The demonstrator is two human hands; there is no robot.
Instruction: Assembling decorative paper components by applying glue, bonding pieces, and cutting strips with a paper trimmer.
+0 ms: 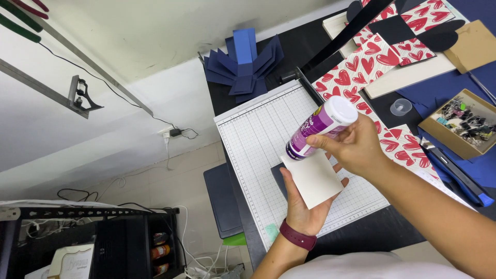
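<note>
One cardboard box filled with binder clips; glue stick gripped by right hand, white card pinched in left hand.

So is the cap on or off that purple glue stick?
Off. The glue stick's open end presses the white card; a clear cap lies apart on the table.

The gridded white paper trimmer lies on the black worktop. Behind it: folded navy paper box. To its right: open cardboard tray of binder clips.
</note>
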